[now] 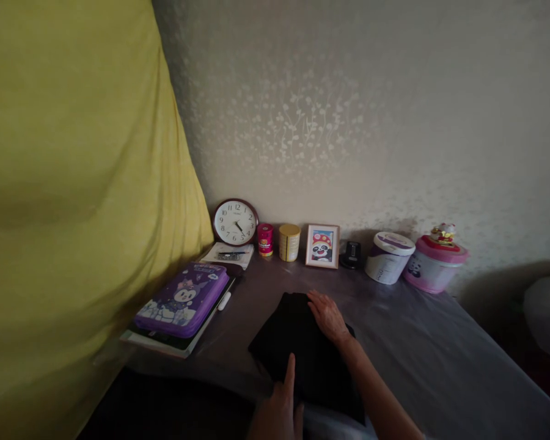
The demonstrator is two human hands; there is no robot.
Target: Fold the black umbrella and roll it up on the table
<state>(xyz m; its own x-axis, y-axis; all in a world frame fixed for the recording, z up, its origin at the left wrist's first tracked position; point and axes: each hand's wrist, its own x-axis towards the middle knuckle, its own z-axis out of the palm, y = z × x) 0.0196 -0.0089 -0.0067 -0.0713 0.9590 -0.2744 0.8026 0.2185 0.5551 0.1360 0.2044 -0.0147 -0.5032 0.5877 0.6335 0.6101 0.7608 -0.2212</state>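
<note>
A folded black cloth, perhaps a garment, lies on the front part of the table. My right hand rests flat on its far right edge, fingers stretched out and close together. At the near side, my left hand touches the cloth with its index finger extended and its thumb apart. The other fingers of that hand are mostly hidden. Neither hand visibly grips anything.
On the grey-covered table, a purple pencil case lies on books at left. Along the wall stand a clock, red can, yellow can, panda picture frame, white tub and pink-lidded tub. A yellow curtain hangs left.
</note>
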